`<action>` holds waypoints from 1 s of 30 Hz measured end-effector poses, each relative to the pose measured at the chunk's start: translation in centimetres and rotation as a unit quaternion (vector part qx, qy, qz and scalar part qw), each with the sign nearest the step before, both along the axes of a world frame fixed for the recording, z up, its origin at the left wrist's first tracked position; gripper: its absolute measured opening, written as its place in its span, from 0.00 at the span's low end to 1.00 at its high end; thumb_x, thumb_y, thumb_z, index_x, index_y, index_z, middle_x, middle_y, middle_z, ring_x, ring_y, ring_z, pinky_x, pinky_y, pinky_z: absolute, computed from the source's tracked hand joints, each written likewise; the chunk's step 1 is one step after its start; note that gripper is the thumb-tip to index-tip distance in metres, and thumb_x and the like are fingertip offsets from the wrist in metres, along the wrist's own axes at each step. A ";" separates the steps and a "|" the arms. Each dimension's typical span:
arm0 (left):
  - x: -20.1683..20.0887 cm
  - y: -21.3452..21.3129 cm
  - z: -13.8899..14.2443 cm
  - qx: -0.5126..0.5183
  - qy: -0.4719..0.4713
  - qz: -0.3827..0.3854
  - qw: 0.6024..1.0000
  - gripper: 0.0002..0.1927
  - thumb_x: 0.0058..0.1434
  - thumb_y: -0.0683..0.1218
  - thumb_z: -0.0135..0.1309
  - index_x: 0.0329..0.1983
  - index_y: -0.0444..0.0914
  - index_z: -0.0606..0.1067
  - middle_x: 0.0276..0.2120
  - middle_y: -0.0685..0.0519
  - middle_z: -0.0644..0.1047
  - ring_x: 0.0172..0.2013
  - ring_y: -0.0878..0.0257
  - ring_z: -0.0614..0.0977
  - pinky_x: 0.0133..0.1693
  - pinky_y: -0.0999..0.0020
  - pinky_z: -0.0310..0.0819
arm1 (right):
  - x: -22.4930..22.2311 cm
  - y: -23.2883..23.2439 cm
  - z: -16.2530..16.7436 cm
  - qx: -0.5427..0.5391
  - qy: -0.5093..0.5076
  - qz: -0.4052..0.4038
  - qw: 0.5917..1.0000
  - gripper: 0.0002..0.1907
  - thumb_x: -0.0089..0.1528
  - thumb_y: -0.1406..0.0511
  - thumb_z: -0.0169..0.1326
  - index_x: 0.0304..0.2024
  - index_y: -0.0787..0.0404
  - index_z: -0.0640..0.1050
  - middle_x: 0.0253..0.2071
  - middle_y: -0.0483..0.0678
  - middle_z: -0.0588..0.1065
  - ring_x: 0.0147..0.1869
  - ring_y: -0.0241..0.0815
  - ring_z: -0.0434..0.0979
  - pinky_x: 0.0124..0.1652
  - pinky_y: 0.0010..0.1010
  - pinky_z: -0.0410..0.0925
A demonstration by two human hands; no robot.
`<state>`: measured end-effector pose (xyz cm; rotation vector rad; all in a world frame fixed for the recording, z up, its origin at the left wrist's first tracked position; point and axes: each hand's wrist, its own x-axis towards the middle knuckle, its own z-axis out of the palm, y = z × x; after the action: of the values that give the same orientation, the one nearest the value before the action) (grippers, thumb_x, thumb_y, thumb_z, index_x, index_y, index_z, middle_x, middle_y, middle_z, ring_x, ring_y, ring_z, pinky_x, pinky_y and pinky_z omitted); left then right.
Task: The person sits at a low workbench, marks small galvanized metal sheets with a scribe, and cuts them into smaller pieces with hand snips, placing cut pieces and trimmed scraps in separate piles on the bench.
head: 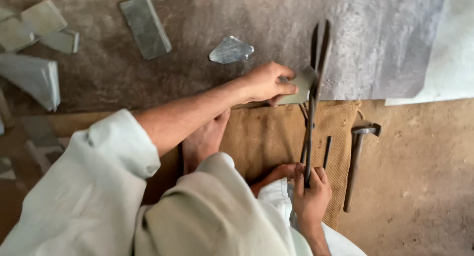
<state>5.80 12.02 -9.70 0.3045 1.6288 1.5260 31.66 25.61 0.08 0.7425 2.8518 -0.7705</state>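
Stone piece (302, 83) pinched in left fingers (286, 88), between shears (316, 88), right hand (311, 192) gripping handles

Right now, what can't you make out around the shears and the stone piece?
Head view only:
- Shears: the blade edges at the stone piece are motion-blurred.
- Stone piece: partly covered by the left hand.
- Right hand: fingers wrap the handle, hiding its end.
- Tiles: cut off by the left edge.

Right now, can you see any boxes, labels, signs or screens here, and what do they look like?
None in view: only plain things, with no label showing.
Stone pieces: pale, flat, upper left on the floor.
Burlap mat: brown, under the hands.
Hammer: dark, right of the mat.
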 end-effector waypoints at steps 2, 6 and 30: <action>0.2 -0.4 0.3 0.009 -0.046 0.000 0.999 0.24 0.65 0.48 0.59 0.61 0.32 0.74 0.29 0.48 0.83 0.19 0.68 0.81 0.23 0.70 0.76 | -0.1 0.0 1.4 -0.103 -0.070 -0.019 0.992 0.09 0.65 0.65 0.56 0.44 0.63 0.82 0.30 0.48 0.77 0.31 0.45 0.78 0.32 0.34 0.70; 1.3 -0.4 -0.4 -0.005 -0.013 -0.010 1.000 0.22 0.66 0.49 0.57 0.60 0.34 0.74 0.30 0.51 0.85 0.20 0.68 0.82 0.24 0.70 0.77 | 0.0 0.2 3.1 -0.194 -0.067 -0.062 0.977 0.08 0.65 0.66 0.55 0.42 0.63 0.82 0.28 0.48 0.79 0.28 0.44 0.78 0.30 0.31 0.70; -8.3 1.7 -0.3 -0.122 0.350 -0.266 0.890 0.19 0.62 0.54 0.62 0.57 0.50 0.79 0.48 0.58 0.82 0.41 0.66 0.82 0.46 0.61 0.77 | 1.4 0.5 -0.1 0.077 -0.098 -0.002 0.992 0.12 0.70 0.62 0.57 0.37 0.65 0.81 0.34 0.54 0.75 0.36 0.50 0.78 0.38 0.40 0.69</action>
<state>-2.52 13.71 -10.04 1.1596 2.0213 0.8043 33.02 26.09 0.00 0.7932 2.7540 -0.4540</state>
